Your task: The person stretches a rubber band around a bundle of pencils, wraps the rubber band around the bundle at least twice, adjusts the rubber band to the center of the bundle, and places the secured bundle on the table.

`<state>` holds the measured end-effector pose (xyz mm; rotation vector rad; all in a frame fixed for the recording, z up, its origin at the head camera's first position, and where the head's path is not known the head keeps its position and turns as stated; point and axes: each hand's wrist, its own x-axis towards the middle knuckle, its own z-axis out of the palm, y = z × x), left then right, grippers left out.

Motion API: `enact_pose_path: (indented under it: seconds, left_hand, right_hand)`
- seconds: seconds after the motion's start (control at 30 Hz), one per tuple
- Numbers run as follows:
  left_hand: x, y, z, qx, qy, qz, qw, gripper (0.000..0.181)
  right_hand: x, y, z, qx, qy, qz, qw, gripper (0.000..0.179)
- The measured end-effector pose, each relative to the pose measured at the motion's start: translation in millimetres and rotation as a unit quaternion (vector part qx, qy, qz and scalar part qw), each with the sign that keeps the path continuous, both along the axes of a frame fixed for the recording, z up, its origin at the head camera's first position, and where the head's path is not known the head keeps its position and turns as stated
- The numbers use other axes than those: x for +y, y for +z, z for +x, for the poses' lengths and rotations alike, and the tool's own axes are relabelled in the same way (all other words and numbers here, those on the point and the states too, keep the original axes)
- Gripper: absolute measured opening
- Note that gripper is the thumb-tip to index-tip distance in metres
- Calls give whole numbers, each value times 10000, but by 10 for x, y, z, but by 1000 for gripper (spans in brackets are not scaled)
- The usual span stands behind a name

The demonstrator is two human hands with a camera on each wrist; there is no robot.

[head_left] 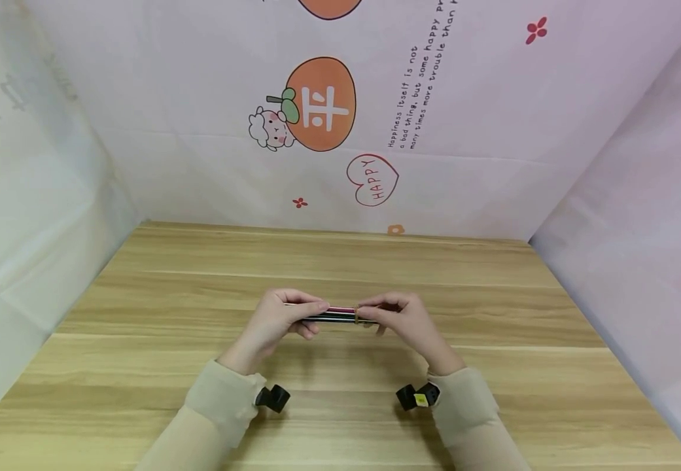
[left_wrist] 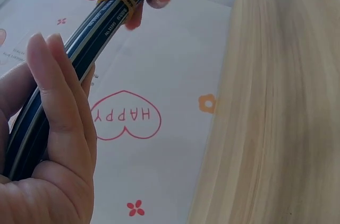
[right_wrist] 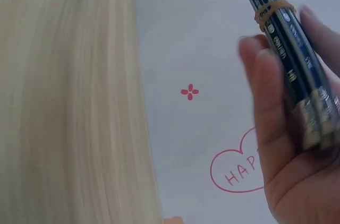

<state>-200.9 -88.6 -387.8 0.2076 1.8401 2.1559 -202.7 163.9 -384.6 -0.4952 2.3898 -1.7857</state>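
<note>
A bundle of dark pencils (head_left: pixel 339 314) with light stripes lies level between my two hands, above the wooden table. My left hand (head_left: pixel 275 322) holds one end, its thumb on top and fingers underneath. At the other end, my right hand (head_left: pixel 409 322) grips the bundle between thumb and fingers. A tan rubber band (right_wrist: pixel 272 11) wraps round the pencils just beside the right fingertips. White lettering shows on the dark barrels in both wrist views. In the right wrist view the pencil ends (right_wrist: pixel 319 118) rest near the right palm.
The wooden table (head_left: pixel 340 261) runs back to a white printed cloth (head_left: pixel 199 176) hung behind it. More cloth hangs at the left side (head_left: pixel 28 229) and right side (head_left: pixel 640 216). A small black camera (head_left: pixel 273 398) sits on the left wrist, another (head_left: pixel 413 396) on the right.
</note>
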Motion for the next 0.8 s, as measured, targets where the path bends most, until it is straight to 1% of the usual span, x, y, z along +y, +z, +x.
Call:
enact_pose_path:
  seconds: [0.13,0.2,0.27,0.4,0.47,0.7,0.8]
  left_hand:
    - [-24,-7,-12,-27,197,23,9998,11]
    - [-22,-14,-15,-56,272,17,9996,8]
    - [-9,-21,-13,-64,281,-3,9996,7]
    - [16,-33,-9,-36,249,27,9997,5]
    - [17,-32,-5,-35,268,61,9996,4]
    - [-30,-45,-40,-64,69,-30,10000,7]
    - [-79,-54,-67,-63,117,-55,9999,9]
  right_hand:
    - [28,25,-17,-282,-551,-392,9973,30]
    - [6,35,-8,-419,-722,-431,9956,32]
    - [-41,43,9,-607,-784,-402,9943,36]
    - [-130,42,31,-865,-771,-406,9924,38]
    - [-144,40,32,-918,-795,-468,9915,39]
    - [-78,22,-12,-1026,-604,-610,9910,37]
    - [-31,21,-28,-1031,-570,-766,9901,30]
